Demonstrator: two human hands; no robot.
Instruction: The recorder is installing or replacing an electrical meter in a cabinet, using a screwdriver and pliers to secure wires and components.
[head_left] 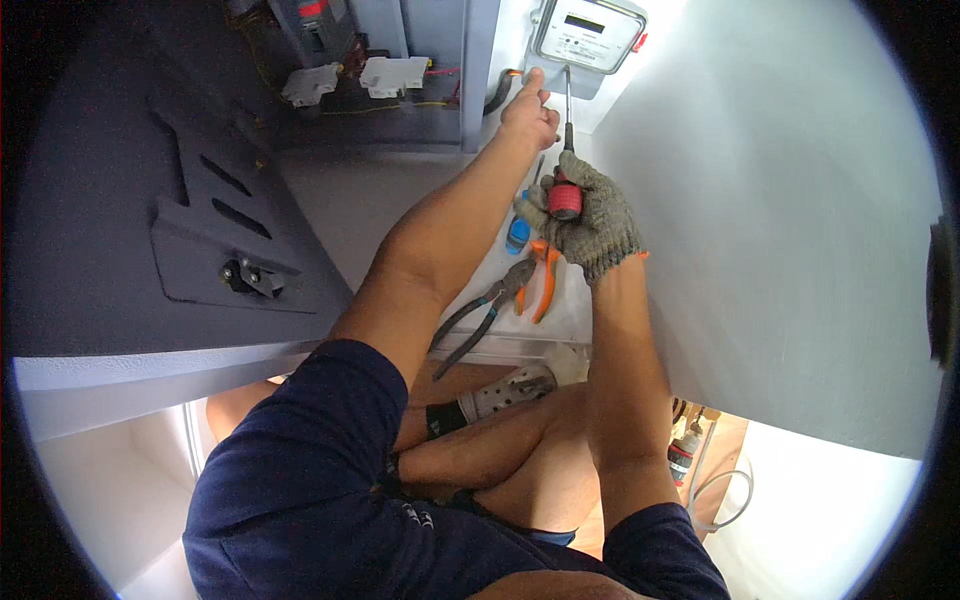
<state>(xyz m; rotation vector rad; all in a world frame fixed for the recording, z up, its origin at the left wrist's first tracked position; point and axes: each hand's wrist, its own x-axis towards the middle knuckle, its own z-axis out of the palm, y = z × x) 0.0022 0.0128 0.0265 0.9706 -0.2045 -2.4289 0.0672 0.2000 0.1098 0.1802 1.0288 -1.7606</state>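
The step in hand looks like screwdriver work at the bottom of the electricity meter (592, 32), which is mounted on the white wall beyond the back edge of the white ledge (578, 318). The gloved right hand (600, 212) has its grip closed around the red-and-black screwdriver (566, 201), its shaft running up to the meter's lower edge; whether the tip is seated is too small to tell. The bare left hand (530, 112) reaches to the meter's lower left with a finger extended and the others curled, beside a black cable (497, 95); I cannot tell whether its grip holds anything

To do this well, line the shaft up squarely with the screw, press firmly before turning, and turn slowly so the blade does not slip toward the bare fingers. Those fingers would be better clear of the tip's path. Treat the wiring as live unless proven dead, and glove the left hand too. The blue-handled screwdriver (517, 236) lies below the hands, with orange-handled pliers (545, 284) and dark-handled pliers (483, 305) nearer the ledge's front edge, so mind them with the forearms
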